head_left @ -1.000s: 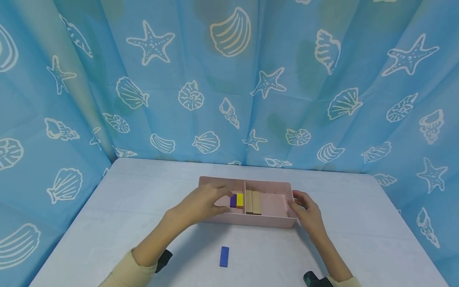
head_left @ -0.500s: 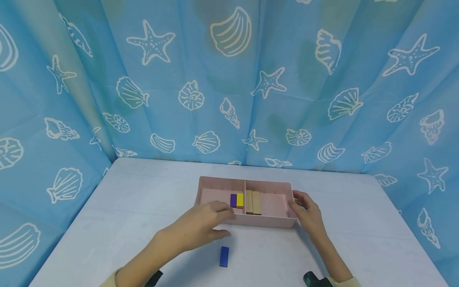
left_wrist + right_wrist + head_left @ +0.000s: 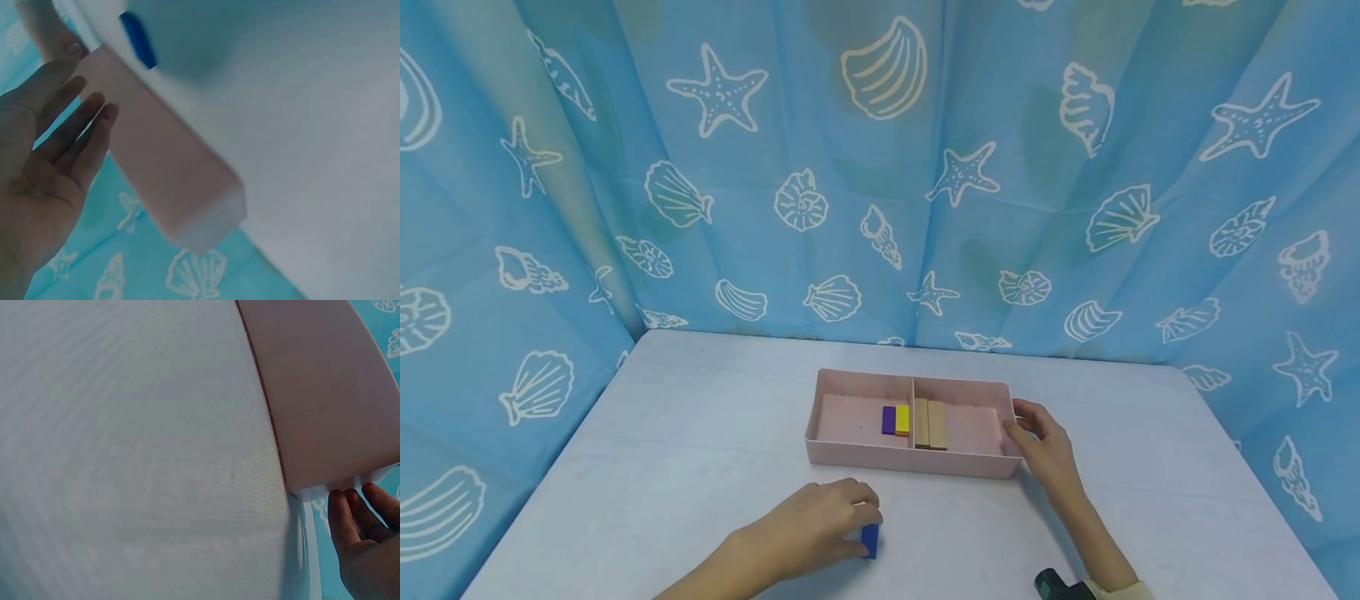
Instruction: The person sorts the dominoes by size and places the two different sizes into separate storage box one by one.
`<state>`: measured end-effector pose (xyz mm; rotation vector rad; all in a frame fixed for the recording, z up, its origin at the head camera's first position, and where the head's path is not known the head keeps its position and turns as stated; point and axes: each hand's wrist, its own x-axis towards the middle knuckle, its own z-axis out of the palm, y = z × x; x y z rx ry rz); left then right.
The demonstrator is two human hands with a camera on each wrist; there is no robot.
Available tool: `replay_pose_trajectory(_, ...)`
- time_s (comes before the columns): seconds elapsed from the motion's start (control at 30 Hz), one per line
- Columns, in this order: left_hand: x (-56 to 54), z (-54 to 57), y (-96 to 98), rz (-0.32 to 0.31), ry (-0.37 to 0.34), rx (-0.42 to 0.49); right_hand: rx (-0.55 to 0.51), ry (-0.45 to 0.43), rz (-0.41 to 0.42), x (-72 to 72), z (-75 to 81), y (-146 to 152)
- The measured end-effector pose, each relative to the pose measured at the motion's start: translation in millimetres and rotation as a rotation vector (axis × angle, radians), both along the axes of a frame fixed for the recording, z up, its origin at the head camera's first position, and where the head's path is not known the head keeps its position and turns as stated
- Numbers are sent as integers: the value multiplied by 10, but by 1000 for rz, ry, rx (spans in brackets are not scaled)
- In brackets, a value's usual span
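Observation:
In the head view, a small blue flat block (image 3: 870, 540) lies on the white table. My left hand (image 3: 820, 525) is right at it, its thumb and fingers around the block with a gap between them. The left wrist view shows this hand (image 3: 56, 137) with relaxed fingers and the blue block (image 3: 139, 41) apart from them. My right hand (image 3: 1047, 446) holds the right end of a pink divided box (image 3: 910, 460), thumb at the rim. In the right wrist view, its fingertips touch the end wall of the box (image 3: 325, 394).
A purple block (image 3: 889, 420) and a yellow block (image 3: 902, 418) lie in the box's left compartment, against the divider. Two tan wooden blocks (image 3: 930, 423) lie just right of it. A blue shell-print curtain (image 3: 880, 183) hangs behind the white table (image 3: 715, 400).
My left hand has moved out of the box's left compartment, toward the front of the table, down to the blue block. The right hand and the box have stayed put.

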<state>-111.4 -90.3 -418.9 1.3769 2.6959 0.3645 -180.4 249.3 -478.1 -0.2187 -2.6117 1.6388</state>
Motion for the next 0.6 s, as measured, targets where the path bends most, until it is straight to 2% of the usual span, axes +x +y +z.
replay_pose_trajectory(0.13, 0, -128, -20, -8, 27, 5, 18, 28, -11, -1, -1, -9)
replay_pose_trajectory(0.3, -16, -212, -10, 10, 3, -37, 38, 85, -12, -12, -80, 7)
replay_pose_trajectory(0.47, -6, -276, -12, 13, -5, -33, 8, 51, -4, -15, -57, 8)
replay_pose_trajectory(0.6, 1, -332, -15, -2, -1, -4, 39, 66, -9, 10, -46, -14)
